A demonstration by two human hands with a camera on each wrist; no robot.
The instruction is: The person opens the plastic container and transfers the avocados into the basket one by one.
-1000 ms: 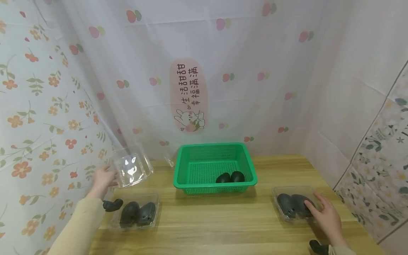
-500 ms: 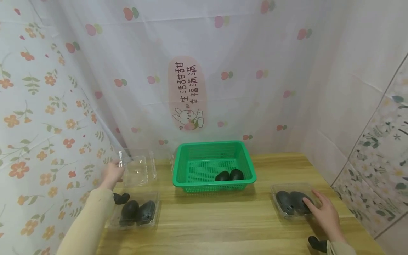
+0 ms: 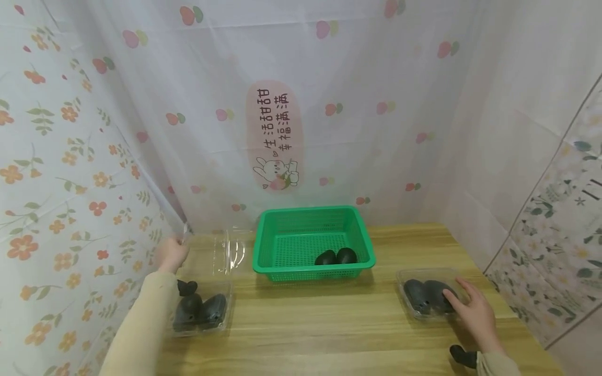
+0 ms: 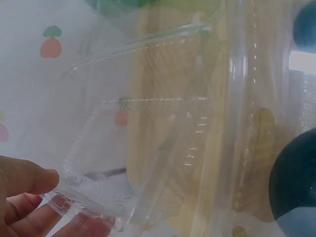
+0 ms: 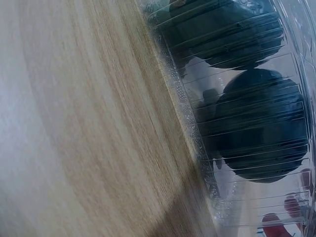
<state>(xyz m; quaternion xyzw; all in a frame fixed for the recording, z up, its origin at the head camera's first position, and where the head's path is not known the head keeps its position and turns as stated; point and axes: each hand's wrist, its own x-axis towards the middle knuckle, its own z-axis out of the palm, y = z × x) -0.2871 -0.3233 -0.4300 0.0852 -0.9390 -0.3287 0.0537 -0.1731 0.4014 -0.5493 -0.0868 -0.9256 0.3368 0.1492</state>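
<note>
My left hand pinches the edge of an open clear plastic clamshell at the table's back left. In the left wrist view, the thumb lies over the clamshell's rim with the fingers under it; nothing shows inside. Nearer me, a second clamshell contains two dark avocados. On the right side, my right hand holds another clamshell by its right side, thumb over its top. Two avocados sit inside; the right wrist view shows them through the ribbed plastic wall.
A green plastic basket stands at the back middle of the wooden table, with two avocados at its front right. Patterned curtains enclose the back and both sides.
My left hand has moved right, and the clamshell it holds has come down from a raised, tilted position towards the tabletop beside the basket. My right hand keeps its place on the right clamshell.
</note>
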